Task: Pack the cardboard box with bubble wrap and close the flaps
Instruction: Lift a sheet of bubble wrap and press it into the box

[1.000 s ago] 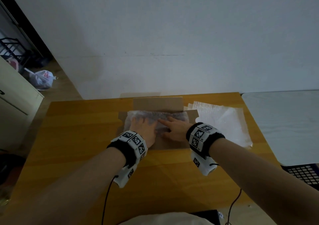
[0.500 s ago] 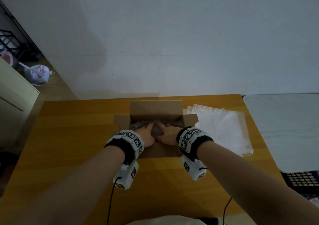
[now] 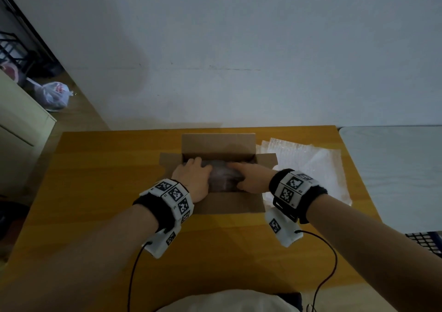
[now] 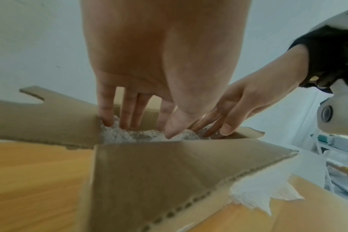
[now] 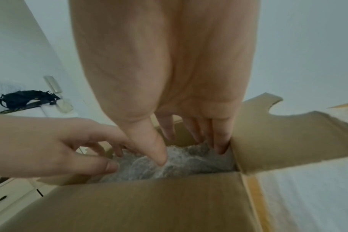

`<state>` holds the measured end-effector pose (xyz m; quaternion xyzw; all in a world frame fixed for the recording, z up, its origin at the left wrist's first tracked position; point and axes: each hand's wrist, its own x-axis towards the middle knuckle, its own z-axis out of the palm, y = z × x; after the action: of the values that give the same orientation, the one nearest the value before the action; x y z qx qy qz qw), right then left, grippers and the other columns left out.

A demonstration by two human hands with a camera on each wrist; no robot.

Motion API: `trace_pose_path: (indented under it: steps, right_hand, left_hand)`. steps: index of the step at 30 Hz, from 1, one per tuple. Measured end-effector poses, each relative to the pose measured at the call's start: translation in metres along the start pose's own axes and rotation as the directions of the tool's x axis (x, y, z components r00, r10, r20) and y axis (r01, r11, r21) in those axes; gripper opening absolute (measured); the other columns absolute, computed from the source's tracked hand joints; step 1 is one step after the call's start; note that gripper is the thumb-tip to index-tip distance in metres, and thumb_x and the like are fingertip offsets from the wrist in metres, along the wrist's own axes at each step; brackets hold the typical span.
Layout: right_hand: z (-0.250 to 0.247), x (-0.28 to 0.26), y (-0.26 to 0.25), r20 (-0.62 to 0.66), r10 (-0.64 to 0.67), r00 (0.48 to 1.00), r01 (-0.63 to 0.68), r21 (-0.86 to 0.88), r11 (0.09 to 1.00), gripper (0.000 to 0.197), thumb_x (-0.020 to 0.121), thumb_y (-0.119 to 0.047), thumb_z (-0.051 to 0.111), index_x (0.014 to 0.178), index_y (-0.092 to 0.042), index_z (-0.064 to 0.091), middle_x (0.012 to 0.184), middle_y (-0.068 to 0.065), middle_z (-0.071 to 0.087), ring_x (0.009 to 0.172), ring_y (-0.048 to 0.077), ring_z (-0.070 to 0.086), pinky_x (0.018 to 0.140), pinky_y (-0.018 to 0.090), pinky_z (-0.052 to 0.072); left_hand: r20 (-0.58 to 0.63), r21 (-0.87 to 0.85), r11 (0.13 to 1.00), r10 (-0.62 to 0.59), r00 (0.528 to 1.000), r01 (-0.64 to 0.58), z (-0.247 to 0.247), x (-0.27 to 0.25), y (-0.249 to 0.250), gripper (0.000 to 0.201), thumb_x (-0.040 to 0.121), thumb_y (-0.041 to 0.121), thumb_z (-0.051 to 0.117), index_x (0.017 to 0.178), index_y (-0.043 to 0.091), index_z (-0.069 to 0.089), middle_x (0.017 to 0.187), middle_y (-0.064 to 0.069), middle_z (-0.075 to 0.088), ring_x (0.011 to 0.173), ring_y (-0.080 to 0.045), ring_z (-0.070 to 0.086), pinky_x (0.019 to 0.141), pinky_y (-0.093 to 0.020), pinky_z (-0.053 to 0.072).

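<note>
An open cardboard box [image 3: 217,145] stands in the middle of the wooden table, all flaps folded outward. Crumpled bubble wrap [image 3: 223,176] [image 4: 129,135] [image 5: 179,163] lies inside it. My left hand [image 3: 192,176] [image 4: 137,109] reaches into the left half of the box, straight fingers pressing down on the wrap. My right hand [image 3: 251,176] [image 5: 189,135] presses the wrap in the right half, fingers extended downward. Neither hand grips anything. The near flap [image 4: 159,180] [image 5: 149,204] lies flat toward me.
More sheets of bubble wrap [image 3: 306,166] lie on the table right of the box. A pale grey table [image 3: 394,168] adjoins on the right. A cabinet [image 3: 21,134] and a plastic bag [image 3: 53,95] stand on the floor at left. Cables hang from both wrists.
The bubble wrap lay over the top of the box one second ago; both hands have pushed it down inside, and the box's far flap and walls now show above it.
</note>
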<state>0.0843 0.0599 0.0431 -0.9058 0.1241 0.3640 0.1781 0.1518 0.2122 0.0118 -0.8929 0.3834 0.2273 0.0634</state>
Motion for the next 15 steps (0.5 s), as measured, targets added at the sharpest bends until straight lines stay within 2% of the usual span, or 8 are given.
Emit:
trace_pose_path:
  steps: [4, 8, 11, 14, 15]
  right_hand:
    - [-0.002, 0.003, -0.007, 0.026, 0.032, 0.999, -0.033, 0.011, 0.999, 0.057, 0.094, -0.019, 0.045, 0.147, -0.018, 0.026, 0.143, 0.015, 0.043, 0.128, 0.032, 0.045, 0.106, 0.039, 0.04]
    - [-0.004, 0.021, -0.022, 0.111, 0.049, 0.993, -0.041, -0.076, 0.996, 0.049, 0.097, -0.023, 0.045, 0.143, -0.009, 0.035, 0.139, 0.015, 0.047, 0.127, 0.031, 0.047, 0.108, 0.04, 0.039]
    - [-0.003, 0.043, -0.023, 0.127, 0.061, 0.99, -0.045, -0.121, 0.992, 0.052, 0.095, -0.016, 0.049, 0.143, -0.009, 0.031, 0.139, 0.016, 0.046, 0.126, 0.032, 0.048, 0.106, 0.045, 0.041]
    - [-0.011, 0.041, -0.03, 0.165, 0.084, 0.983, -0.054, -0.176, 0.983, 0.059, 0.094, -0.005, 0.048, 0.147, -0.009, 0.023, 0.146, 0.015, 0.038, 0.132, 0.033, 0.042, 0.107, 0.044, 0.039]
    - [-0.012, 0.043, -0.029, 0.176, 0.09, 0.98, -0.053, -0.205, 0.977, 0.062, 0.094, -0.003, 0.048, 0.148, -0.009, 0.02, 0.148, 0.015, 0.036, 0.134, 0.033, 0.039, 0.107, 0.042, 0.038]
  left_hand:
    - [0.043, -0.033, 0.999, 0.01, 0.999, -0.009, 0.0, 0.0, 0.0, 0.039, 0.096, 0.018, 0.042, 0.135, 0.022, 0.039, 0.136, -0.013, 0.035, 0.123, -0.032, 0.037, 0.094, -0.042, 0.04]
    - [0.177, -0.119, 0.992, -0.009, 0.984, 0.03, 0.0, 0.014, 0.004, 0.048, 0.096, 0.017, 0.041, 0.142, 0.024, 0.031, 0.14, -0.012, 0.037, 0.122, -0.034, 0.043, 0.096, -0.044, 0.046]
    - [0.249, -0.149, 0.988, 0.008, 0.969, 0.031, -0.009, 0.025, 0.01, 0.05, 0.098, 0.013, 0.038, 0.146, 0.016, 0.026, 0.137, -0.015, 0.044, 0.12, -0.032, 0.05, 0.093, -0.036, 0.047]
    - [0.284, -0.191, 0.981, 0.021, 0.958, 0.036, -0.015, 0.033, 0.01, 0.048, 0.098, 0.009, 0.038, 0.144, 0.013, 0.027, 0.128, -0.017, 0.052, 0.111, -0.032, 0.056, 0.077, -0.031, 0.045]
    - [0.288, -0.196, 0.98, 0.021, 0.958, 0.038, -0.016, 0.034, 0.009, 0.049, 0.098, 0.009, 0.039, 0.145, 0.013, 0.026, 0.127, -0.017, 0.053, 0.109, -0.033, 0.057, 0.076, -0.032, 0.044]
